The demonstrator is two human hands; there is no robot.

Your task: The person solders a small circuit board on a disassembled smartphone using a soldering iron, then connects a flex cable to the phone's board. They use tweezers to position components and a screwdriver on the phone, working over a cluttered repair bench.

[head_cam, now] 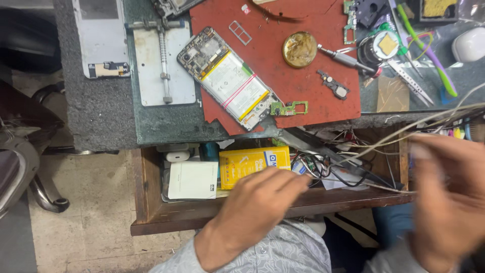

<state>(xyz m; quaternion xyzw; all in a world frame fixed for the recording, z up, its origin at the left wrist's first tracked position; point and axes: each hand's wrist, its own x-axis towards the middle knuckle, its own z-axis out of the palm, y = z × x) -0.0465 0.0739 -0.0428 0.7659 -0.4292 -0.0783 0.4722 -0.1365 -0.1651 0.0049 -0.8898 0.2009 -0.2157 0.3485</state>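
Note:
My left hand [255, 205] reaches into an open wooden drawer [151, 212], back up, fingers stretched out side by side with their tips at a tangle of wires [328, 169]. Nothing shows in its grasp. My right hand [447, 199] is blurred at the drawer's right end. A thin white cable [371, 186] runs from the tangle into it, and the fingers seem closed on it. More white cables [434, 117] stretch up to the right above that hand. On the bench, an opened phone [227, 78] with its white battery exposed lies on a red mat [303, 91].
The drawer holds a yellow box [247, 162], a white box [192, 179] and a white charger [177, 155]. On the mat: a green circuit board [289, 108], a round flux tin [299, 49], a screwdriver [346, 59]. A metal phone clamp [162, 60] lies left. A chair base [30, 172] stands on the floor.

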